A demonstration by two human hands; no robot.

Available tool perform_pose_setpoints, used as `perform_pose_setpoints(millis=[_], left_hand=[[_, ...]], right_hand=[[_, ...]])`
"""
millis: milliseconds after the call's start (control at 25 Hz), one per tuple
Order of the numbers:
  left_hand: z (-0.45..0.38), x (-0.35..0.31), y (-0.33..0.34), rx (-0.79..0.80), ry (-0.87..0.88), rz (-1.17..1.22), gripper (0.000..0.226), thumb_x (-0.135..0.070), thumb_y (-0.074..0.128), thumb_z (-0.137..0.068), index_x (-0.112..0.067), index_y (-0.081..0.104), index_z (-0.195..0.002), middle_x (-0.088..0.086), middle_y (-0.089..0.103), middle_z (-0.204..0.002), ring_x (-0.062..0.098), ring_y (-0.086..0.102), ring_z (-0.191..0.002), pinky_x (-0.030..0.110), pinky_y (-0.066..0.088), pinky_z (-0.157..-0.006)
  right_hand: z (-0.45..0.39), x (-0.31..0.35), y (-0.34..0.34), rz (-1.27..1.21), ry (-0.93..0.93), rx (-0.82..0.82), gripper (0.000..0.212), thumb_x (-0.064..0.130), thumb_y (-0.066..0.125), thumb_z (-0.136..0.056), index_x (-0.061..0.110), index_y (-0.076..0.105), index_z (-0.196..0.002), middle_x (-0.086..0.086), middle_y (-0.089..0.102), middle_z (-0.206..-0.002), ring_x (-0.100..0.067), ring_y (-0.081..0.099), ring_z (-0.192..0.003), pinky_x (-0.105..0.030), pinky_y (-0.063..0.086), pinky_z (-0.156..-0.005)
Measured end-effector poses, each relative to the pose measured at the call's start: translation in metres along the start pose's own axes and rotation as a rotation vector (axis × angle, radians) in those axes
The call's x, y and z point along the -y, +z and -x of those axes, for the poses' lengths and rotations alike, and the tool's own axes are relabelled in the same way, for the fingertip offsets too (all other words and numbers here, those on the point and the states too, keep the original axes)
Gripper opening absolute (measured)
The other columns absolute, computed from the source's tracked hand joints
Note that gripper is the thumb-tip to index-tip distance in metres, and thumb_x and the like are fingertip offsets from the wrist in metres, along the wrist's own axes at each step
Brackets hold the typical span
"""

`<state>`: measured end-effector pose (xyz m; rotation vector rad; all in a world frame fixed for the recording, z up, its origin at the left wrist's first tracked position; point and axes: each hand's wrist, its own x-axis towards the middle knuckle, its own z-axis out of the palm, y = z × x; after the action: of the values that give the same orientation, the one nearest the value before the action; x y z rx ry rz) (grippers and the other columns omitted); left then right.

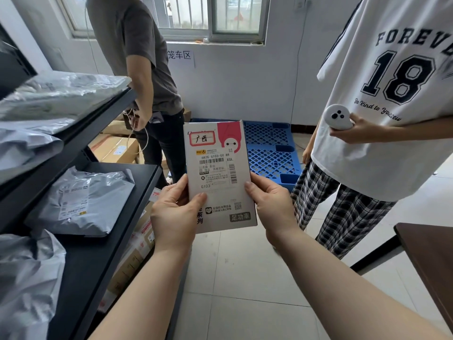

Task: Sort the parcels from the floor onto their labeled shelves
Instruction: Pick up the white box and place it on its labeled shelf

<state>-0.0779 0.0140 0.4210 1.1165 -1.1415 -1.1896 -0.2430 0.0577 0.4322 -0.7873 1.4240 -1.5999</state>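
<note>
— Both your hands are on one parcel (219, 176), a flat white box held upright in the air in front of you, above the tiled floor (245, 278).

— How are your fingers set?

— Your left hand (175, 212) pinches the lower left edge, thumb across the front. Your right hand (270, 202) clamps the right edge, thumb on the front, the other fingers hidden behind the box.

— What does the box show?

— You have its shipping label (215, 168) facing you, with a red-framed handwritten sticker (201, 139) near the top.

— And around you?

— To your left, dark shelves (103, 231) carry grey plastic mailer bags (81, 204). Cardboard boxes (115, 148) lie on the floor beyond them, near a blue pallet (272, 153). Two people stand ahead of you.
</note>
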Motion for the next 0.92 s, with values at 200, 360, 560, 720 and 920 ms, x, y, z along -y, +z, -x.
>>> perform_pose_setpoints(millis=[200,360,560,720,920], left_hand=[[0.011,-0.003,-0.024,-0.070,-0.014,0.026,0.054,0.005,0.076,-0.080,-0.021,0.067,-0.127,0.006,0.071,-0.119,0.020,0.073,-0.102,0.044,0.060,-0.087],[0.046,-0.012,-0.041,-0.199,0.000,0.011,0.053,0.004,0.077,-0.080,-0.017,0.068,-0.127,0.007,0.071,-0.118,0.019,0.073,-0.102,0.043,0.061,-0.084],[0.106,-0.021,-0.053,-0.419,0.038,-0.056,0.054,0.004,0.078,-0.079,-0.015,0.066,-0.129,0.005,0.070,-0.118,0.015,0.072,-0.100,0.039,0.060,-0.086],[0.169,-0.024,-0.066,-0.603,0.057,-0.103,0.055,0.001,0.079,-0.079,-0.010,0.065,-0.131,0.000,0.070,-0.115,0.013,0.071,-0.100,0.035,0.059,-0.089],[0.258,-0.035,-0.092,-0.845,0.082,-0.077,0.054,-0.002,0.080,-0.079,-0.012,0.066,-0.130,-0.001,0.068,-0.116,0.013,0.070,-0.104,0.037,0.058,-0.090]], right_hand=[[0.015,-0.001,0.018,0.052,-0.045,0.053,0.028,0.004,0.057,-0.097,0.026,0.071,-0.106,0.013,0.076,-0.091,0.001,0.073,-0.077,-0.018,0.060,-0.070],[0.032,-0.005,0.027,0.108,-0.040,0.123,0.024,0.009,0.060,-0.096,0.022,0.075,-0.108,0.002,0.079,-0.103,-0.016,0.074,-0.094,-0.036,0.062,-0.084],[0.064,-0.006,0.026,0.146,-0.016,0.326,0.025,0.012,0.060,-0.096,0.021,0.075,-0.114,0.000,0.078,-0.108,-0.021,0.074,-0.099,-0.043,0.062,-0.086],[0.104,-0.009,0.023,0.169,-0.009,0.495,0.026,0.012,0.060,-0.095,0.028,0.076,-0.107,0.004,0.080,-0.101,-0.019,0.075,-0.096,-0.048,0.061,-0.086],[0.170,-0.011,0.032,0.147,0.027,0.749,0.030,0.012,0.061,-0.094,0.037,0.076,-0.091,0.006,0.081,-0.098,-0.019,0.076,-0.095,-0.049,0.061,-0.086]])
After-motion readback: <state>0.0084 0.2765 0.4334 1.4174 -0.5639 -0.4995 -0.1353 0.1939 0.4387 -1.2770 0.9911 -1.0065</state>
